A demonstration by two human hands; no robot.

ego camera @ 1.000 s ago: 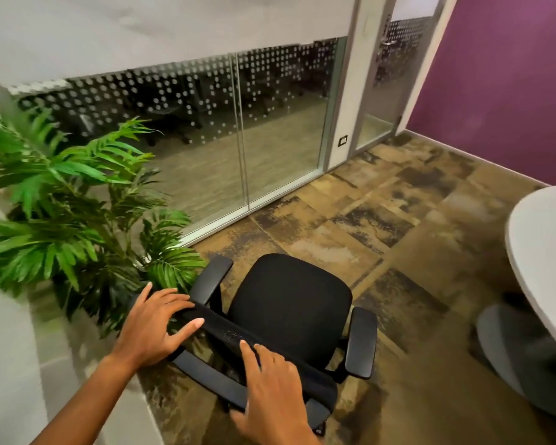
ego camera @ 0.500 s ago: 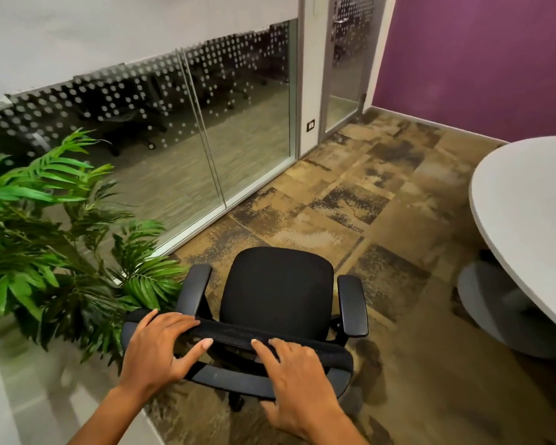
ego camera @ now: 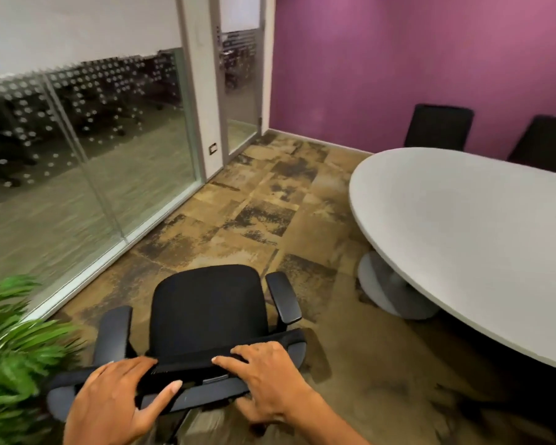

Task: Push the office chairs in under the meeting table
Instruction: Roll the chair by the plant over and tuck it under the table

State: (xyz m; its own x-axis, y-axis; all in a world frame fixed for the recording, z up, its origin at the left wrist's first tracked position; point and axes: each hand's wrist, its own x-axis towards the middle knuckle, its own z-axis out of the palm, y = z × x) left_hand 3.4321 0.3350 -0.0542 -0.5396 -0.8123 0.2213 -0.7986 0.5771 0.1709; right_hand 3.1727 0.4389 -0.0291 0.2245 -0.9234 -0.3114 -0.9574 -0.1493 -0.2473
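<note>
Leftmost, a leafy green potted plant (ego camera: 10, 351) fills the lower corner, its fronds blurred, standing near a glass partition wall (ego camera: 87, 162) printed with rows of pale dots and set in a thin metal frame. Just right of the plant, the left hand (ego camera: 116, 403) grips the top edge of the backrest of a black fabric office chair (ego camera: 206, 309): its fingers are curled over the front of the rail and the thumb is stretched along the back of it. Beside it the right hand (ego camera: 264, 380) holds the same rail, fingers folded over the top, thumb hidden beneath. Seen from above and behind, the chair shows a rounded, matt, woven seat pad and two smooth padded armrests; its base is hidden. It stands on mottled brown and tan carpet tiles (ego camera: 264, 213), well apart from the table, with its seat facing the glass door (ego camera: 241, 85) rather than the tabletop. To the right stands a light grey oval meeting table (ego camera: 469, 239) with a smooth top and a round grey pedestal foot. Beyond it, two more black chair backs (ego camera: 438, 126) rise at its far edge against a flat purple wall (ego camera: 398, 59).
</note>
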